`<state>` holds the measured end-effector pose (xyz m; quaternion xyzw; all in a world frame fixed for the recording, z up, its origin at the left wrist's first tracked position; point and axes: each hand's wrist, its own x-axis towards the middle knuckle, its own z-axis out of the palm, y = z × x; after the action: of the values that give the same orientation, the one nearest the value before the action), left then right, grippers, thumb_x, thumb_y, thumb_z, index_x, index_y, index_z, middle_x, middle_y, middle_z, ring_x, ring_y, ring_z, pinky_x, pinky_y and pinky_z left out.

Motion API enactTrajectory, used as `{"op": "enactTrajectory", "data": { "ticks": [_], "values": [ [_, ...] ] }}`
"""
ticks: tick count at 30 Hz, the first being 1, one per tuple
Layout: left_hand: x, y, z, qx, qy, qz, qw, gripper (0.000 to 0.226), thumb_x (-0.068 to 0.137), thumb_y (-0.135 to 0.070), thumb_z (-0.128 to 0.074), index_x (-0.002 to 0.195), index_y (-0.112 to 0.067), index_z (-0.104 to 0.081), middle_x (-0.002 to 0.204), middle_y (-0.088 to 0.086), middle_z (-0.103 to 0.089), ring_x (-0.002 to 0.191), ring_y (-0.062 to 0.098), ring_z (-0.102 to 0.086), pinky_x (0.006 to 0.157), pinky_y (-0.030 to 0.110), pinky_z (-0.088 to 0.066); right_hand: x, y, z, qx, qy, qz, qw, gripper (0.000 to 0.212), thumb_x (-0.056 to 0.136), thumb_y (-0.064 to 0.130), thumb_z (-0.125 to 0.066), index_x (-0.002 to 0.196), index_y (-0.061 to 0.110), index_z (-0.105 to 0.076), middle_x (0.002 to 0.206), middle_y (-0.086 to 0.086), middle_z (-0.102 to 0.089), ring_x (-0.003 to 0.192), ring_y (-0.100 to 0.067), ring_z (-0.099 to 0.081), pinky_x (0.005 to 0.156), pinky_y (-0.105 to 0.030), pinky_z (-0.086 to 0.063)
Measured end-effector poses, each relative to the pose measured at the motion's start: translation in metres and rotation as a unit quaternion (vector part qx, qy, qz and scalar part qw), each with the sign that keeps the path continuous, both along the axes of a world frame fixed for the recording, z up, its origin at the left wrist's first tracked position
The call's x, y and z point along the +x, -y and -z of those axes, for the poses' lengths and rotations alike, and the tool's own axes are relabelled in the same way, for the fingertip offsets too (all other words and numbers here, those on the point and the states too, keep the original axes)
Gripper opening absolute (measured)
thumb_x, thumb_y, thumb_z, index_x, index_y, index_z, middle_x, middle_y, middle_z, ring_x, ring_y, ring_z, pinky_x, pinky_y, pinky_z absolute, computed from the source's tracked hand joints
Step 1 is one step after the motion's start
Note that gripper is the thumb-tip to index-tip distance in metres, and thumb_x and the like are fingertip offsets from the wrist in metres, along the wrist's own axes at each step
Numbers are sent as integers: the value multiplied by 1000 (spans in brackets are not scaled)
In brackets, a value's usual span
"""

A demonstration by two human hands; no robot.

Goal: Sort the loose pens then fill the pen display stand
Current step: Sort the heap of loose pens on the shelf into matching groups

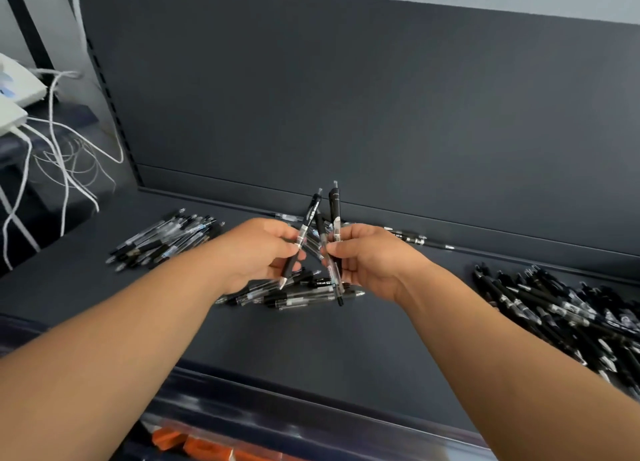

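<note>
In the head view, both forearms reach out over a dark shelf (pixel 311 350) and meet above its middle. The left hand (pixel 256 253) has its fingers (pixel 280 230) curled round one black pen (pixel 306 225), which it holds tilted with the tip pointing down. The right hand (pixel 370 263) pinches a small bunch of pens (pixel 335 211) (two at least; the exact count is hard to make out), held nearly upright between thumb and fingers (pixel 349 234).

Directly below the hands lies the middle heap (pixel 298 296), a loose tangle of clear-barrelled and black pens. Sorting looks well under way. A far-left pile (pixel 166 239) of mostly clear-bodied pens lies roughly aligned. A larger right-hand pile (pixel 554 315) of black pens spreads toward the near right edge. A few stray pens (pixel 412 239) lie along the foot of the back panel (pixel 381 97), far right of the hands.

What is left, by this reading, is the middle heap and the strays, then the pens in hand, each to its own pile. The second half of the job appears not to have begun: no pen display stand is in view, so filling it lies ahead.

White cables (pixel 59 142) hang at the far left, and orange packs (pixel 204 443) show blurred below the shelf's near edge.
</note>
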<state>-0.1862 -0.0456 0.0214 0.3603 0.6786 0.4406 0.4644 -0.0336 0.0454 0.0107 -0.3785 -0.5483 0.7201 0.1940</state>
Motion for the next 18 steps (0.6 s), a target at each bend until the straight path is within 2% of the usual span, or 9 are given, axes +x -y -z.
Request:
{"op": "enactTrajectory", "data": {
  "ticks": [3,5,9,11,15,18],
  "values": [
    [6,-3,-5,10,19,11,1000,22,95,2,-48,100,-10,-65,94,12,-70,79,22,-67,63,27,-54,-7,-2,-1,-1,-10,3,1000,28,88,-5,-57,115,4,-57,83,-8,-67,66,-15,-66,56,-25,-51],
    [8,-5,-7,13,26,16,999,22,95,2,-48,99,-11,-65,91,11,-71,78,21,-67,64,28,-55,-9,-4,0,-3,-10,6,1000,30,88,-5,-57,116,3,-57,85,-10,-68,70,-18,-67,59,-27,-52],
    [5,-8,-7,11,42,18,999,21,95,1,-49,106,-10,-64,91,11,-71,76,21,-68,60,27,-56,-11,-6,0,-4,-14,3,1000,24,88,-8,-55,108,5,-57,83,-10,-69,73,-20,-68,69,-32,-55],
    [4,-9,-7,12,50,15,999,20,94,1,-52,107,-9,-64,89,10,-72,75,21,-69,60,28,-57,-12,-7,1,-1,-18,4,1000,24,87,-9,-55,106,5,-57,83,-9,-69,72,-20,-69,68,-32,-56],
    [6,-13,-6,20,48,16,998,17,88,1,-61,102,-10,-64,84,8,-73,71,20,-71,60,28,-56,-13,-7,2,30,-19,23,999,23,84,-9,-61,102,5,-55,83,-9,-69,70,-20,-69,63,-29,-57],
    [11,-19,-3,21,0,20,1000,16,82,-4,-70,94,-12,-62,86,7,-71,69,18,-68,57,25,-51,-12,-6,3,70,3,38,997,25,80,-7,-67,97,6,-54,84,-11,-66,70,-22,-68,65,-29,-59]
  ]
}}
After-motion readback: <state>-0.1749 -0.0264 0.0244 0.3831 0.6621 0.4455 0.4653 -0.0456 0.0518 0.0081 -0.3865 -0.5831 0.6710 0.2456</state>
